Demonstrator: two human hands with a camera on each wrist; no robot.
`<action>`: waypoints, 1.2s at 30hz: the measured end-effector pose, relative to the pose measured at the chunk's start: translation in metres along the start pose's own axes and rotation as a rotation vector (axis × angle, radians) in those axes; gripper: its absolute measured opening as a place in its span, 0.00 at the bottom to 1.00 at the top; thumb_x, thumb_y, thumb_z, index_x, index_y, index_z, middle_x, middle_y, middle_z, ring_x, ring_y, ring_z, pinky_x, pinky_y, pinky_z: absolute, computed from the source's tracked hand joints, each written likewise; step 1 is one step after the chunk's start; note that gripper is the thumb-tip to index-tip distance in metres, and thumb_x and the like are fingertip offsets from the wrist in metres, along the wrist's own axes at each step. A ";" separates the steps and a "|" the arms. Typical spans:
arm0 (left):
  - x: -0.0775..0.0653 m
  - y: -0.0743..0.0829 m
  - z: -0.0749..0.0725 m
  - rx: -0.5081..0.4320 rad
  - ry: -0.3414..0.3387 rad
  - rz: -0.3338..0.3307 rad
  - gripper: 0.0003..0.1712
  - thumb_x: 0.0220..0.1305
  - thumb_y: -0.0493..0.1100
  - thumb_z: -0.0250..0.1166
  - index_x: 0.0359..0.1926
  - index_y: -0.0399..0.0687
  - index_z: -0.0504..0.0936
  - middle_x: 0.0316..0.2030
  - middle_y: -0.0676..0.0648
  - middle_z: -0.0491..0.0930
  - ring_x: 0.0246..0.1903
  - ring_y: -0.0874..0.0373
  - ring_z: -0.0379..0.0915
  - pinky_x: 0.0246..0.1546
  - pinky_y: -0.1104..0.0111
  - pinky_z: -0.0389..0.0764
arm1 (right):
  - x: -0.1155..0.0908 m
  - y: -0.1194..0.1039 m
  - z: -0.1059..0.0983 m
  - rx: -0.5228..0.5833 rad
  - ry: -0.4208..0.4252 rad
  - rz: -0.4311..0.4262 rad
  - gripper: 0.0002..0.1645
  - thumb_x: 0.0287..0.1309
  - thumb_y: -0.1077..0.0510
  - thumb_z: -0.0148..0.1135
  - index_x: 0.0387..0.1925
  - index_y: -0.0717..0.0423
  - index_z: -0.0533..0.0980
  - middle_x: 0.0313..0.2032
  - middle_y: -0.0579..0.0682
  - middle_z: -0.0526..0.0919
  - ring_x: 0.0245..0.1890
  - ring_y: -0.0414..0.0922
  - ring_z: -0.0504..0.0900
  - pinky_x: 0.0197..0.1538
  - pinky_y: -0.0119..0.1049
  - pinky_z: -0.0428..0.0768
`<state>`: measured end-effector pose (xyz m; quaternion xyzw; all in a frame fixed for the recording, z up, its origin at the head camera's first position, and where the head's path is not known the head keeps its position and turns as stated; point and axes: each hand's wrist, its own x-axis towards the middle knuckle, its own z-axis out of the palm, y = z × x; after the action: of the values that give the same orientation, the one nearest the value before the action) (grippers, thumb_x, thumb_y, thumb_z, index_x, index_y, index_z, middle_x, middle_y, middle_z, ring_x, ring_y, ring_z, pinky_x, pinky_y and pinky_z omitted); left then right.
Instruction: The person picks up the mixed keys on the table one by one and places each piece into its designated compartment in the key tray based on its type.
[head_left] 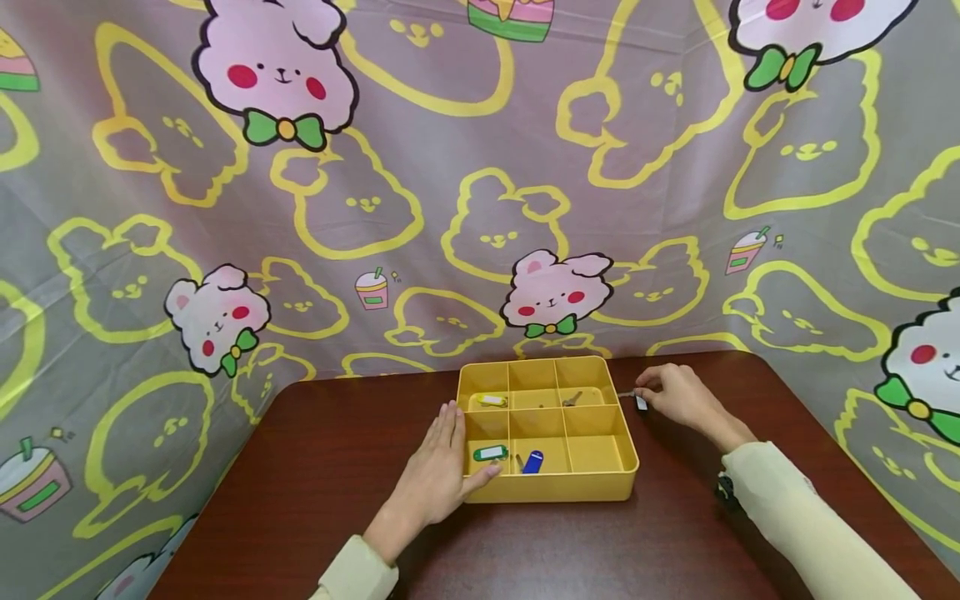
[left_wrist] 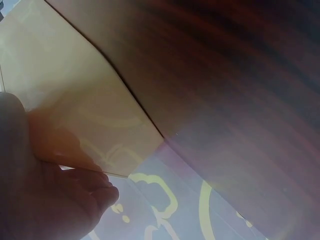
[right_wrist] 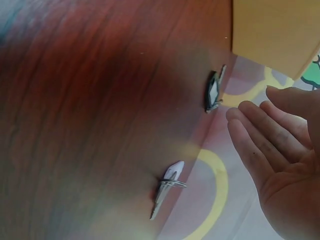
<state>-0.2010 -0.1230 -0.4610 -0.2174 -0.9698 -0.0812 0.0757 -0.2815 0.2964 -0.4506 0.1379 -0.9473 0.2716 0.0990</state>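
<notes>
A yellow divided box [head_left: 551, 487] stands on the table. My left hand [head_left: 435, 467] rests on its left side with straight fingers, the thumb reaching over the front rim. Beside the box's right wall, my right hand [head_left: 681, 398] is over a key with a black-edged tag [head_left: 641, 402]. In the right wrist view its fingers are loosely extended, nothing between them and the thumb. There the black-tagged key [right_wrist: 213, 92] lies near the box, and a key with a pale pink tag [right_wrist: 170, 182] lies farther from it.
Inside the box, a yellow tag [head_left: 492, 401] lies back left and a key [head_left: 573, 398] back right. A green tag [head_left: 491, 453] is front left, a blue tag [head_left: 533, 462] front middle. A patterned curtain [head_left: 420, 275] hangs behind the dark wooden table [head_left: 337, 467].
</notes>
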 end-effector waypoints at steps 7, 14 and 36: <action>0.000 0.000 0.000 -0.006 -0.010 -0.007 0.61 0.73 0.77 0.50 0.81 0.29 0.51 0.83 0.31 0.43 0.84 0.39 0.40 0.83 0.49 0.56 | 0.003 0.005 0.006 -0.008 -0.036 0.006 0.07 0.64 0.63 0.68 0.40 0.65 0.87 0.35 0.56 0.92 0.37 0.48 0.90 0.39 0.43 0.85; 0.000 0.000 0.000 -0.015 -0.006 -0.003 0.61 0.73 0.75 0.52 0.81 0.29 0.52 0.83 0.30 0.44 0.84 0.38 0.41 0.82 0.48 0.57 | 0.006 0.009 0.011 -0.066 -0.052 0.014 0.07 0.65 0.62 0.68 0.39 0.63 0.87 0.36 0.55 0.92 0.40 0.51 0.90 0.45 0.50 0.86; 0.000 -0.001 0.002 -0.017 -0.012 -0.007 0.63 0.72 0.80 0.46 0.81 0.29 0.52 0.83 0.31 0.44 0.84 0.37 0.42 0.82 0.49 0.57 | 0.011 0.018 0.016 -0.134 -0.081 0.007 0.07 0.64 0.64 0.67 0.40 0.62 0.88 0.37 0.55 0.91 0.35 0.47 0.83 0.41 0.47 0.83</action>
<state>-0.2020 -0.1233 -0.4630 -0.2152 -0.9702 -0.0883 0.0679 -0.2996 0.3000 -0.4692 0.1387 -0.9671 0.2021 0.0685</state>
